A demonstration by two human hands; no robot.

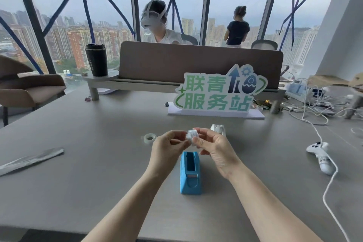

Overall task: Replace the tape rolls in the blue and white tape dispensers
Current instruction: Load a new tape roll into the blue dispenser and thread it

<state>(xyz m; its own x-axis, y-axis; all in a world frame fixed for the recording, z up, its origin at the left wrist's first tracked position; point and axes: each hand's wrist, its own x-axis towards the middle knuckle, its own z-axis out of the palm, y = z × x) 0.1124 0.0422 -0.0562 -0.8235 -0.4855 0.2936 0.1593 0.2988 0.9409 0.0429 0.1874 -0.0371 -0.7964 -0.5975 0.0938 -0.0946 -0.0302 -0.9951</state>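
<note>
The blue tape dispenser (pixel 190 173) stands on the grey table (pixel 98 173) just below my hands, its roll slot showing no roll. Above it my left hand (pixel 167 147) and my right hand (pixel 214 147) together hold a small white tape roll (pixel 191 135) between the fingertips. The white tape dispenser (pixel 218 128) sits behind my right hand, partly hidden by it. A clear tape roll (pixel 149 138) lies flat on the table to the left of my left hand.
A green and white sign (pixel 216 92) stands behind the hands. A white game controller (pixel 321 156) with a cable lies at the right. A silver strip (pixel 31 160) lies at the left. A black cup (pixel 96 59) sits on a shelf. Two people are beyond the divider.
</note>
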